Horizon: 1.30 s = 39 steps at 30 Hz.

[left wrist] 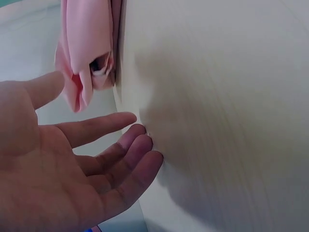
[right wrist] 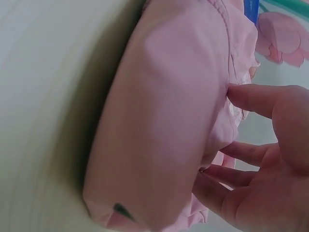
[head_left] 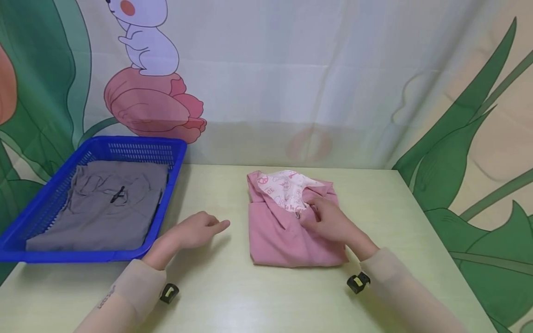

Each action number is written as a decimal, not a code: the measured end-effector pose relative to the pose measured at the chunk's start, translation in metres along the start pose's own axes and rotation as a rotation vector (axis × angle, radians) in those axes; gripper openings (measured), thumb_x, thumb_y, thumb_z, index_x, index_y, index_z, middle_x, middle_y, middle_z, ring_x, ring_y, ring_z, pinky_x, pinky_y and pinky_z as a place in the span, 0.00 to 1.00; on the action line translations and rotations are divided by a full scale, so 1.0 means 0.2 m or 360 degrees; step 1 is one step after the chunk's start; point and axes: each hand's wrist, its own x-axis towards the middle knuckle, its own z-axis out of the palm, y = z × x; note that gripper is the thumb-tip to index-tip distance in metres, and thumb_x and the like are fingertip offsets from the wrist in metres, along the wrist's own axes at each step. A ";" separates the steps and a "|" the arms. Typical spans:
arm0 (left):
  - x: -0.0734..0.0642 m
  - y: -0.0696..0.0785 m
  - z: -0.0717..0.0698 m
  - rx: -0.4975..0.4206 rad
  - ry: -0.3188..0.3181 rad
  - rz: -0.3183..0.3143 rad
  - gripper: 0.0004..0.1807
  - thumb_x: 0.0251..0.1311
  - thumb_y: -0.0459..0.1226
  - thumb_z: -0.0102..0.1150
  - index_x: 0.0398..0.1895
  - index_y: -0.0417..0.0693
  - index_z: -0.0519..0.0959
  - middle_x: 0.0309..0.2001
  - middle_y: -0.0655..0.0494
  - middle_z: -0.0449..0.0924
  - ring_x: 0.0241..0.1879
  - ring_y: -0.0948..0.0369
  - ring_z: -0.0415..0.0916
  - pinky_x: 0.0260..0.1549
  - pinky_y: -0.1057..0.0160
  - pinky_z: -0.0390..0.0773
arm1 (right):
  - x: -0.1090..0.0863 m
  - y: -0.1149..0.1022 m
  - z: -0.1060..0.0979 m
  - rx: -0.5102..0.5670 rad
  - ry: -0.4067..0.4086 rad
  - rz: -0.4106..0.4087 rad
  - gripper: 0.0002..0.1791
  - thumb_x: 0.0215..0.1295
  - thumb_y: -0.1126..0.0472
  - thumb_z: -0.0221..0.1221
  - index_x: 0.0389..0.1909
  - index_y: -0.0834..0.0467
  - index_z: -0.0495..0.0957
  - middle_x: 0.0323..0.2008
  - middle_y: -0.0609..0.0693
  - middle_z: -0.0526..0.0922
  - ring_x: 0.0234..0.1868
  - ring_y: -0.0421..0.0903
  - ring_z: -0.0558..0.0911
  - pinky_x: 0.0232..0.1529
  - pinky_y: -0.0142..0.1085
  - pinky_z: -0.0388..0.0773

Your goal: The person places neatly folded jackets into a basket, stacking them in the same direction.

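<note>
Pink garment, folded into a rough rectangle on pale table. Nearest, pale sleeves with small black devices beside them. Left hand with fingers loosely bent, holding nothing, apart from the garment; cannot tell whether touching the table. Right hand pinching the upper layer beside white printed lining. For handling: looks light, soft and limp, not fragile, probably barely slippery, though with layers apt to spread. Better supported beneath both lower corners, layers pressed together, than lifted by one layer. Farther left, blue basket with grey garment inside. Farthest, printed curtain behind the table.
</note>
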 end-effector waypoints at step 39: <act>0.15 0.03 0.09 -0.0720 0.0166 -0.0328 0.31 0.72 0.37 0.56 0.67 0.19 0.63 0.51 0.32 0.79 0.35 0.54 0.83 0.38 0.57 0.86 | -0.02 0.09 -0.01 0.0812 -0.0110 0.0834 0.38 0.74 0.60 0.59 0.74 0.74 0.53 0.66 0.74 0.68 0.57 0.59 0.79 0.47 0.44 0.84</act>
